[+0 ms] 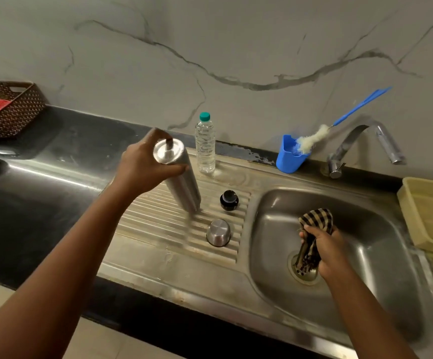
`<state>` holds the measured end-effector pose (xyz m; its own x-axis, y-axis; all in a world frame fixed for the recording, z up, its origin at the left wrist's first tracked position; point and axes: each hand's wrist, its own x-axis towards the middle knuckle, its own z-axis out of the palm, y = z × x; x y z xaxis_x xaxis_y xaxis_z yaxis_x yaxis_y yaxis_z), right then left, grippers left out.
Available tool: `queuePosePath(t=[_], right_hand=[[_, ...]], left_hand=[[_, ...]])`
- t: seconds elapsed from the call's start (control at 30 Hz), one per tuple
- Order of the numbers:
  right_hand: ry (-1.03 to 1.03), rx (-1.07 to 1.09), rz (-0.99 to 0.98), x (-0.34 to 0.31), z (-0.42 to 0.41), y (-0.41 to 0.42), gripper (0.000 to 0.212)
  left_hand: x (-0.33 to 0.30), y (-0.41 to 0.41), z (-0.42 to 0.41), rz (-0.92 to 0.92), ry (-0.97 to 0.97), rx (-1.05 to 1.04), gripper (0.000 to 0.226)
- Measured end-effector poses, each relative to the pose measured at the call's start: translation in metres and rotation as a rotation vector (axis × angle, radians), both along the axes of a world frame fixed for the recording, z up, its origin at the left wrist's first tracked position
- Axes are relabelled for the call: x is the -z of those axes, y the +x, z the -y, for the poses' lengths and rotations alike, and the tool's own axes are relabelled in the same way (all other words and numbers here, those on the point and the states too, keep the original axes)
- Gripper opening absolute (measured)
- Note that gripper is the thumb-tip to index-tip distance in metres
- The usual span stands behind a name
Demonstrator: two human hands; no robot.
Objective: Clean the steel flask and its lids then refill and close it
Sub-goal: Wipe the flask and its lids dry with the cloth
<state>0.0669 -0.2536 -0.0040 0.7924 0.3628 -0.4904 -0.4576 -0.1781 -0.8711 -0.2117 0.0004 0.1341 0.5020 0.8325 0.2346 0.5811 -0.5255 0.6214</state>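
Fingers of the left hand point(143, 167) wrap around the steel flask point(178, 174), upside down on the ribbed drainboard point(158, 224). Right hand point(321, 250) squeezes a checked cloth point(313, 224) over the sink point(365, 229). Black lid point(229, 200) and steel cap point(218, 233) sit near the drainboard's sink edge.

The left arm reaches forward and up from the lower left, its hand point(145, 165) curled around the upper end of the steel flask point(181, 177), thumb along the near side. The right arm extends from the lower right, its hand point(324, 251) clenched around a checked cloth point(313, 224), knuckles upward.
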Motion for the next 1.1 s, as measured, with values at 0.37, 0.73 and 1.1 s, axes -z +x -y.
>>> queuePosePath(t=[0.37, 0.73, 1.1], right_hand=[[0.006, 0.036, -0.007, 0.009, 0.012, 0.007, 0.033], [-0.023, 0.026, -0.034, 0.019, 0.014, 0.003, 0.035], [-0.043, 0.02, -0.039, 0.02, 0.021, 0.005, 0.036]], left_hand=[[0.01, 0.01, -0.002, -0.087, 0.004, 0.052, 0.063], [0.012, 0.019, 0.004, -0.206, 0.099, 0.007, 0.074], [0.003, 0.024, 0.022, -0.197, 0.151, -0.015, 0.084]])
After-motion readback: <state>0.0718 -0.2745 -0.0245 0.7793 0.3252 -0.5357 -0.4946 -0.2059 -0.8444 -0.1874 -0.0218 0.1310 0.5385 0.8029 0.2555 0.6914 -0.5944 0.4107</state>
